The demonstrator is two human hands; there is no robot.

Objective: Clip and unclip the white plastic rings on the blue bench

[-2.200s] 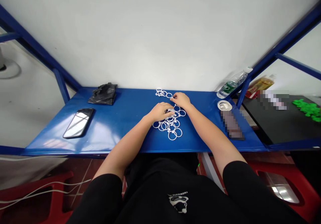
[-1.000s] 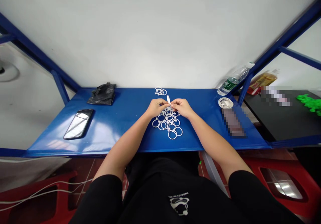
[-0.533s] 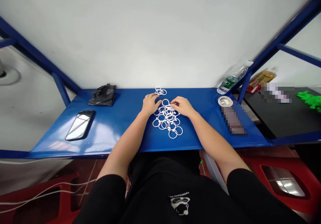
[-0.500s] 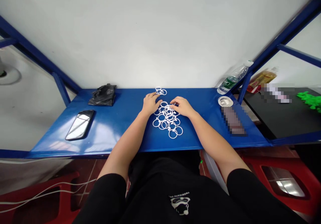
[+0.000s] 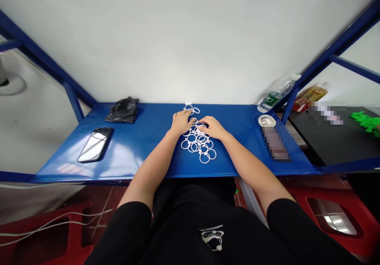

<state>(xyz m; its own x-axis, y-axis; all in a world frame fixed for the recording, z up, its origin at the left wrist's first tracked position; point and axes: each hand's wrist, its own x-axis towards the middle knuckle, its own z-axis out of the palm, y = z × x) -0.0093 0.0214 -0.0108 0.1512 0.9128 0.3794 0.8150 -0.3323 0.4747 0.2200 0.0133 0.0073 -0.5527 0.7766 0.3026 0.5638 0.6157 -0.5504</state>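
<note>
Blue metal table against a white wall, linked white rings spread flat at its middle. On the rings' far end, hands close together: left hand flat, pinning them; right hand curled, grip unclear. Well left of the rings, phone and black bag; well right, water bottle.

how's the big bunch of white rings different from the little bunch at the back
Count: the large bunch has many rings, the small bunch a few. Place: the large bunch lies nearer the person, the small bunch at the back by the wall. Contact: left hand and right hand rest on the large bunch's far end; the small bunch sits just past the left hand, touch unclear. Both are white rings lying on the blue table.
</note>
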